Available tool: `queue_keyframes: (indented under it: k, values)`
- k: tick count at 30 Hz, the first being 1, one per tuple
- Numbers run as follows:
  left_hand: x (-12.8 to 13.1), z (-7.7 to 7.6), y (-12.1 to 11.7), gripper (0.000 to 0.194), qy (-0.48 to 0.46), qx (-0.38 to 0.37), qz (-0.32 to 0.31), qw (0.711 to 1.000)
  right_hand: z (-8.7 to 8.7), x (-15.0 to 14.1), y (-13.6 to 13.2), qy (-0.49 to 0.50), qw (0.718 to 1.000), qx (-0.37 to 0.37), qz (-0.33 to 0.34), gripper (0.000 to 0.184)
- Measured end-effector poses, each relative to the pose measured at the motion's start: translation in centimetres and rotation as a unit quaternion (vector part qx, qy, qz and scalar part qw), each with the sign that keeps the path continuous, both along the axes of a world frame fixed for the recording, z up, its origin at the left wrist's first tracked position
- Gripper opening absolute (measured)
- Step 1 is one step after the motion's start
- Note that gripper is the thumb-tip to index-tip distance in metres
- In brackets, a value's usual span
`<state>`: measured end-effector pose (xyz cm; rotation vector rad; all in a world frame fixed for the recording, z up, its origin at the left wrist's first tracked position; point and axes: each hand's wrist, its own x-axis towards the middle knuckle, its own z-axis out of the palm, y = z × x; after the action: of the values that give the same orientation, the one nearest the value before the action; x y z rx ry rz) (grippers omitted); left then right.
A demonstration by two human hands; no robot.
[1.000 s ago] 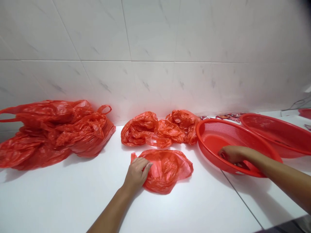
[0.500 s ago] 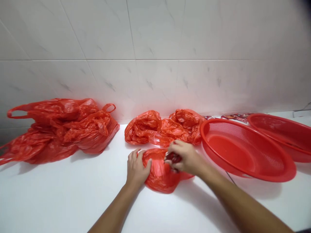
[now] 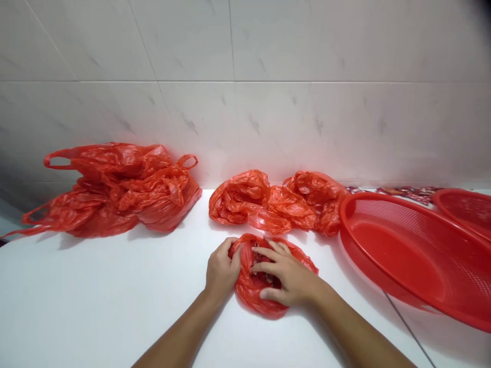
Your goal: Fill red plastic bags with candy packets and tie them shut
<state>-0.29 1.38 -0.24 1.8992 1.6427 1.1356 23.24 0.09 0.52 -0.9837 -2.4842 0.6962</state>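
Though it hung higher, the right hand (image 3: 286,273) presses the red bag (image 3: 253,299).

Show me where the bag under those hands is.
In the head view, the red plastic bag lies lower centre on the white counter, under the left hand and right hand, in front of crumpled red bags.

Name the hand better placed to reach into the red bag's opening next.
Right, probably: the right hand lies over the opening of the red plastic bag, its fingers right by the dark-red contents, while the left hand sits on the bag's left edge.
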Motion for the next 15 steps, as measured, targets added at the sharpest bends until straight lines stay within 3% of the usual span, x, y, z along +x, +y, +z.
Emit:
queue_keyframes:
  k: [5,8,11,15]
  values:
    - [0.1,0.4,-0.3,0.03,-0.066,-0.01,-0.024,0.997,-0.1,-0.1,-0.3,0.041,0.998,-0.029,0.041,0.082]
    - [0.0,0.3,-0.2,0.035,-0.095,-0.005,-0.021,0.995,-0.4,0.1,-0.1,0.083,0.996,0.007,0.042,0.076]
    - [-0.3,-0.2,0.0,0.042,-0.106,-0.009,0.024,0.994,-0.7,0.6,0.1,0.123,0.991,0.044,0.038,0.066]
    - [-0.8,-0.6,0.5,0.048,-0.098,-0.016,0.066,0.993,-0.9,1.6,0.4,0.167,0.971,0.161,-0.054,0.051]
